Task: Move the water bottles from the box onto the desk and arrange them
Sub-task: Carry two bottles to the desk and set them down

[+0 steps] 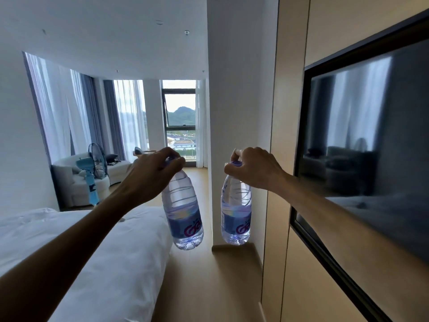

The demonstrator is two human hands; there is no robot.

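Bedroom walls and a pale wood floor (204,287) fill the view, with one white bed (97,247) on the left, one dark wall-mounted screen (371,145) on the right, one tall window (180,117) far ahead, one pale sofa (69,180) and one blue standing fan (92,175) beside it. Neither the box nor the worktop shows from here.

Two bare arms reach forward at about the same height. Two water bottles hang in the air between bed and wall, well apart from each other and from any surface. One left hand (154,167) grips the neck and cap of the left bottle (183,212), its fingers (173,155) curled over the top. One right hand (251,167) pinches the cap of the right bottle (236,212) in the same way. Both bottles are clear, nearly full, blue-labelled, and tilt slightly at the base.

My judgement is that the step in hand is carrying this pair to the worktop. Done well, it means keeping the hold tight at the neck, since full bottles held by the cap can swing or slip, walking them steadily so they do not knock together or against the wall corner, then lowering each base flat before letting go.
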